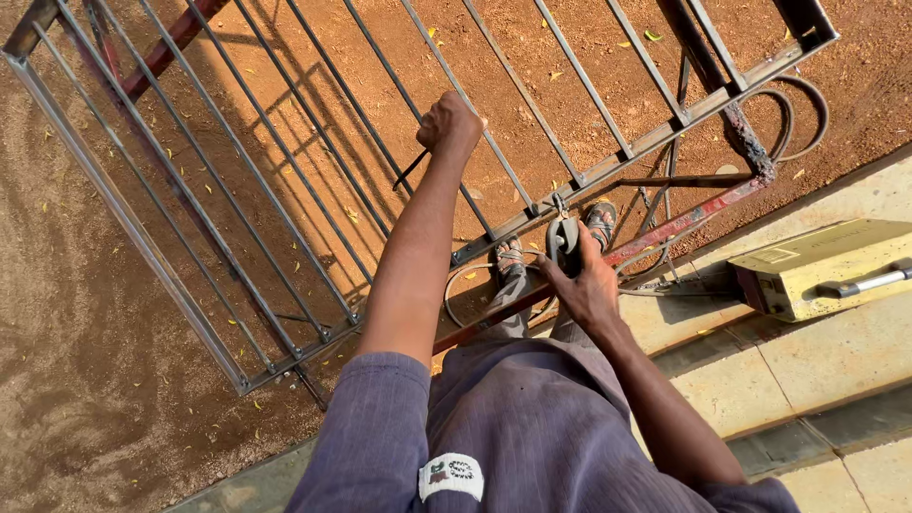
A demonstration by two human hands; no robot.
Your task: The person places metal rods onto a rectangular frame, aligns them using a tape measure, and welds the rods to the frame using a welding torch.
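My left hand is closed tight around a thin dark rod, far out over the metal bar gate. The gate lies on the red dirt ground. My right hand wraps around a grey tool handle near my sandaled feet. A yellow box machine sits on the right.

Scene lit by strong, warm, low sunlight from the right. Long hard shadows of the metal grille are thrown left across the red soil. Bright highlights are seen on the forearms and the yellow box; no blown-out glare noted. Focus sharp throughout, no motion blur. Slight wide-angle bowing noted at frame edges, esp. the corners.
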